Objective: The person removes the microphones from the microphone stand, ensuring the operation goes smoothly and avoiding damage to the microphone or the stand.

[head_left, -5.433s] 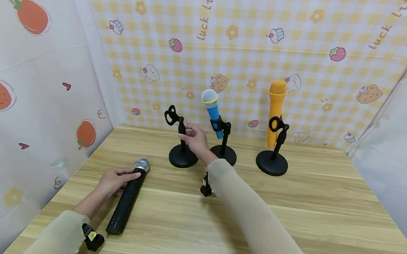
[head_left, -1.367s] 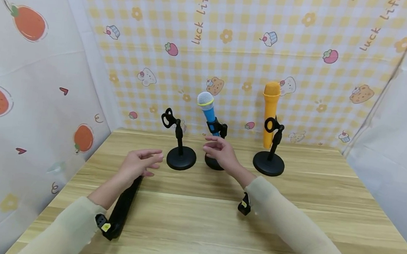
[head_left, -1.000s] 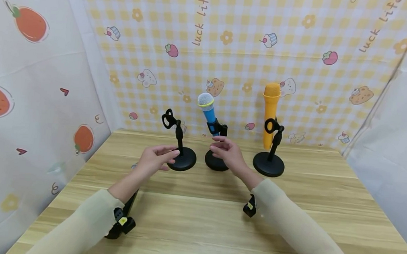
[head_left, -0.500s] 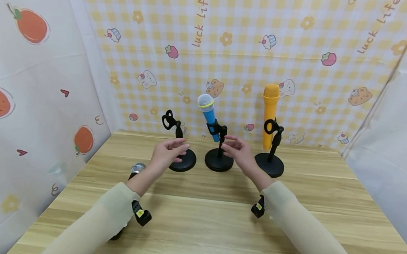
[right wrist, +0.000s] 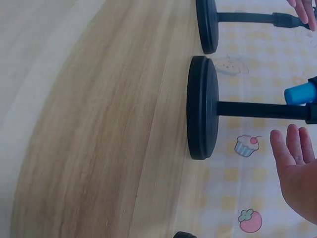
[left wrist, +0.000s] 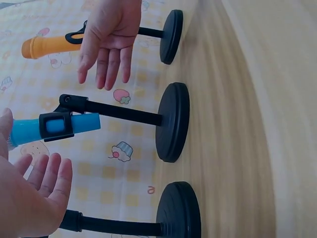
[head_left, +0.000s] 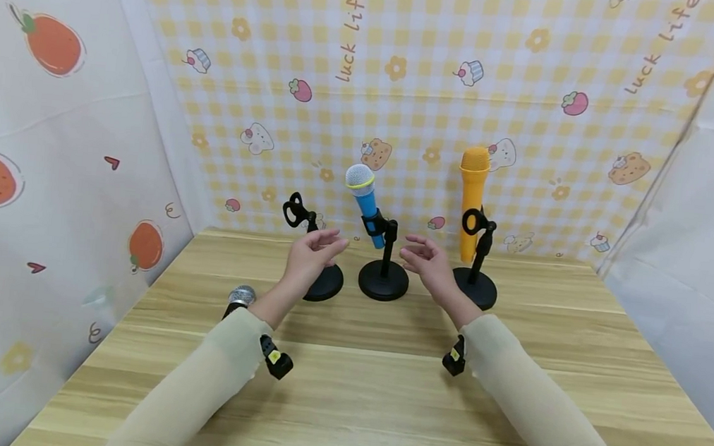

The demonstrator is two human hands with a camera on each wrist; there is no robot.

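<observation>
A blue microphone [head_left: 366, 202] with a silver mesh head leans in the clip of the middle black stand [head_left: 384, 280]. My left hand [head_left: 309, 260], fingers relaxed and holding nothing, hovers left of it, in front of the left black stand [head_left: 295, 210], whose clip bears no microphone. To the right of the middle stand is my right hand [head_left: 431, 263], also loose and holding nothing. Both palms face the blue microphone from either side, as the left wrist view shows too. A black microphone [head_left: 241, 298] lies on the table, mostly hidden under my left forearm.
An orange microphone [head_left: 474, 184] stands upright in the clip of the right black stand [head_left: 476, 289], just beyond my right hand. The wooden table [head_left: 366, 408] ends at a checked cloth [head_left: 314, 134] behind the stands. A white printed cloth [head_left: 98, 122] flanks the left.
My left hand has let go of the black microphone and moved right and forward. My right hand has released the left stand and shifted right, past the middle stand.
</observation>
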